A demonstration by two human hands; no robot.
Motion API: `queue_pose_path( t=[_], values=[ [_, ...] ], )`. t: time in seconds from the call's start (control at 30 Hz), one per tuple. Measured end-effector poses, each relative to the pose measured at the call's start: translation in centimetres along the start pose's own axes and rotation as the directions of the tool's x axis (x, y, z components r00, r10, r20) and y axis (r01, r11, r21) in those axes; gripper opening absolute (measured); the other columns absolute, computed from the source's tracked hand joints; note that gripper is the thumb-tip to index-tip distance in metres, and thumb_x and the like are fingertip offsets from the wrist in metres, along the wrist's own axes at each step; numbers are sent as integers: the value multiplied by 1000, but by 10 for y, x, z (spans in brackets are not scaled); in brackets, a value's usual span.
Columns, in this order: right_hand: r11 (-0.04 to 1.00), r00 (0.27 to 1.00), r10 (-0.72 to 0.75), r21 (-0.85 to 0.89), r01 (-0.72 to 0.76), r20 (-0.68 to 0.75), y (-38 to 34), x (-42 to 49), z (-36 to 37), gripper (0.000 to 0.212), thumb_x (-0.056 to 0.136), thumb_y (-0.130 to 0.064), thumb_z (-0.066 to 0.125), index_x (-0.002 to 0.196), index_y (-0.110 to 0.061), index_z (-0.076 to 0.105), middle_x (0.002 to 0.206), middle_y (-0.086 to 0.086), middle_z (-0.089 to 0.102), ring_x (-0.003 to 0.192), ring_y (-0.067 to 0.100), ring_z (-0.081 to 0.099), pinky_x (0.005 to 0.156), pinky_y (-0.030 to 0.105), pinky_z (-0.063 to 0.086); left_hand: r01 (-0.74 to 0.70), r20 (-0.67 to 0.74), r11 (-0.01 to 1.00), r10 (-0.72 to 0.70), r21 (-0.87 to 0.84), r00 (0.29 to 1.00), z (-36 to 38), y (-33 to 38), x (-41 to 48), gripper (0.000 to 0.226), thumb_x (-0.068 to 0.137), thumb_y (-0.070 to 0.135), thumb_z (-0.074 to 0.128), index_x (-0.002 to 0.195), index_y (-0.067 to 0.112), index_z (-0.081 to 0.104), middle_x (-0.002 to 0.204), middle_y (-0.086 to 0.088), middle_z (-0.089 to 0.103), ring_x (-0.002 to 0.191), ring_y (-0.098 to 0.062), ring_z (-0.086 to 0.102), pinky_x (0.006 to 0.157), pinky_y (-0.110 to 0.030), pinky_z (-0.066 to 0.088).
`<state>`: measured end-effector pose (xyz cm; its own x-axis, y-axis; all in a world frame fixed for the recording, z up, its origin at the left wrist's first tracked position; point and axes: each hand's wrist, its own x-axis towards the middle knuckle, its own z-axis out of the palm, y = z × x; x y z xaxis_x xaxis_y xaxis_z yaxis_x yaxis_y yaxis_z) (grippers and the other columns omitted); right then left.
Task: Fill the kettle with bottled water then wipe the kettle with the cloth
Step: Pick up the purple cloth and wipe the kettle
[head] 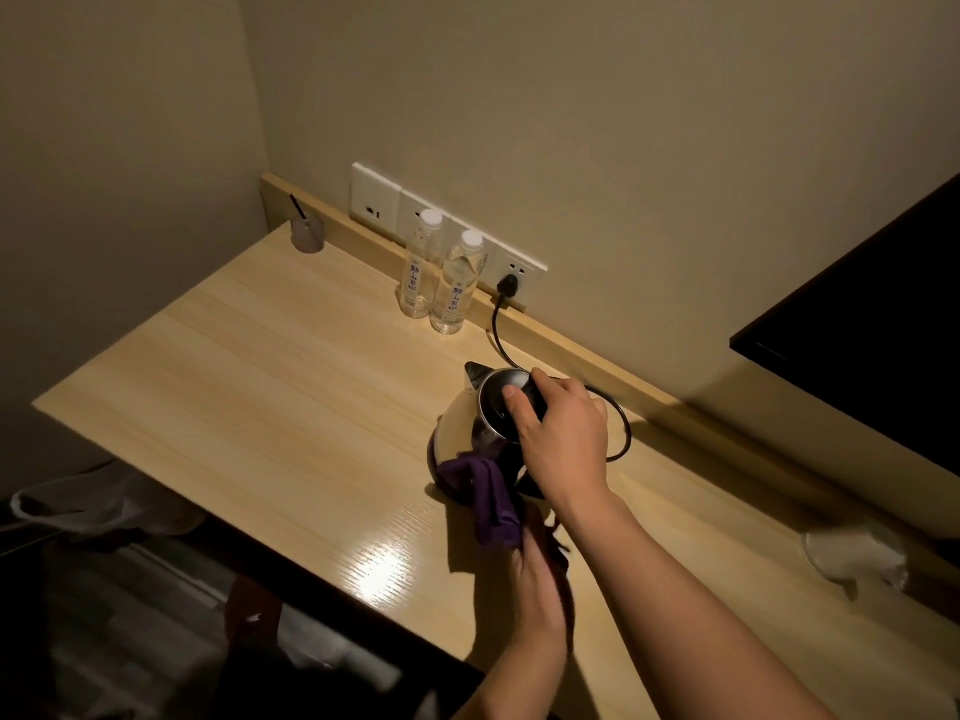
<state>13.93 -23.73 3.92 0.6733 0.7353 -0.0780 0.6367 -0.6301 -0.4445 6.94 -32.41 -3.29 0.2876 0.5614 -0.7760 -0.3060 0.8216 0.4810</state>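
A steel kettle [460, 423] with a black lid stands on the wooden desk [270, 387], its spout pointing to the far left. My right hand [563, 433] rests on top of it, fingers wrapped over the lid and handle. My left hand [540, 589] holds a purple cloth [491, 498] pressed against the kettle's near side. Two clear water bottles [454, 285] with white caps stand side by side at the back edge, beside the wall sockets.
A black cord [498, 335] runs from the wall socket down behind the kettle. A small cup [307, 233] with a dark stick stands in the far left corner. A clear plastic-wrapped object [852, 556] lies at the right. A dark screen [872, 335] hangs at the right.
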Motion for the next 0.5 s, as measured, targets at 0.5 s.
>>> queue_pose_path(
  t=[0.5],
  values=[
    [911,988,-106,388,143,-115,-44,-58,0,29,106,-33,52,124,-21,72,125,-4,71,117,7,59,104,35,44,171,386,959,-73,-226,920,-120,209,-54,46,95,29,48,123,2,72,128,-20,70,108,-37,73,104,-50,43]
  ],
)
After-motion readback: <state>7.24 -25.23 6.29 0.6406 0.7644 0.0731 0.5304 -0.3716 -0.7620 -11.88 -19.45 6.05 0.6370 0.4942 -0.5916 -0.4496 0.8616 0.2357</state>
